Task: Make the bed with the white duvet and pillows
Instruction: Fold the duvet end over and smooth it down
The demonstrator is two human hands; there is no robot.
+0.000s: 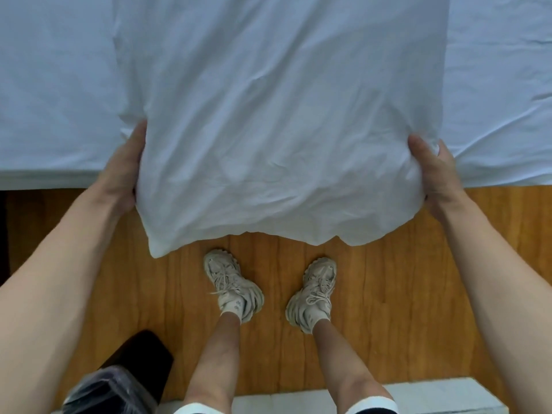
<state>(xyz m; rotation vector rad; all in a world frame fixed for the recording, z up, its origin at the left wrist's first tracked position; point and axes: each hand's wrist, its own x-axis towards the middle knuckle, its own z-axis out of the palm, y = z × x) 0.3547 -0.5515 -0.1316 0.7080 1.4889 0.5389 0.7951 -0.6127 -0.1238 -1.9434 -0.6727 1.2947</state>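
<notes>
At the bottom left of the frame sits a dark bin (119,380) lined with a clear plastic bag, and along the bottom right runs a pale tiled strip (418,392). Just above these, at lower centre, two bare legs end in beige laced sneakers (233,283) planted on the wooden floor (388,279). Bare forearms rise from both lower corners toward mid-frame. The left hand (127,174) grasps the left edge of a white pillow (277,130), palm against its side with the fingers hidden beneath the cloth. The right hand (433,174) grasps the right edge, thumb on top and the fabric bunched around it. The pillow fills the centre, its lower end hanging over the floor just above the sneakers, its upper part lying over the bed (53,85). The bed's white sheet spans the whole upper frame, faintly creased at the upper right.
</notes>
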